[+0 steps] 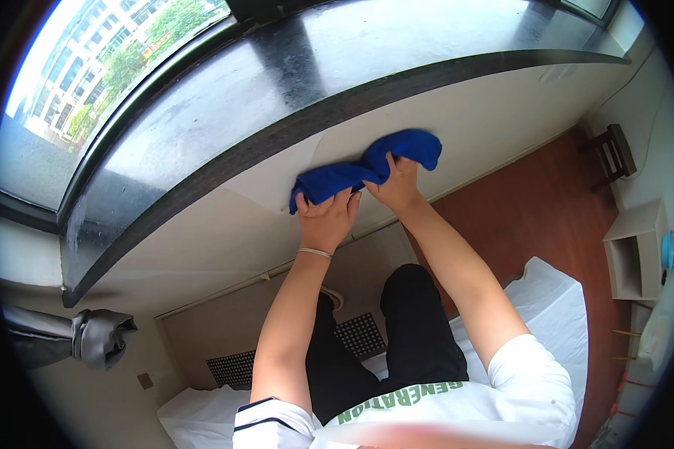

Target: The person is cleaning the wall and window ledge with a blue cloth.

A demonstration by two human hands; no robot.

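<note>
A blue cloth (337, 178) lies in folds against the white wall (247, 224) below the window sill. My left hand (327, 216) holds its left end, the fingers bent over the lower edge. My right hand (397, 182) grips the cloth nearer its right end, with the thumb towards the left hand. The far right part of the cloth bulges up beyond my right fingers. Both arms are stretched out, and a thin band (314, 252) circles my left wrist.
Above the cloth juts a dark, glossy stone window sill (213, 118). A knotted grey curtain (104, 337) hangs at left. White-covered furniture (550, 303) stands beside my legs. At right are a dark wooden stool (612, 157) and a pale open cabinet (634, 252) on the reddish floor.
</note>
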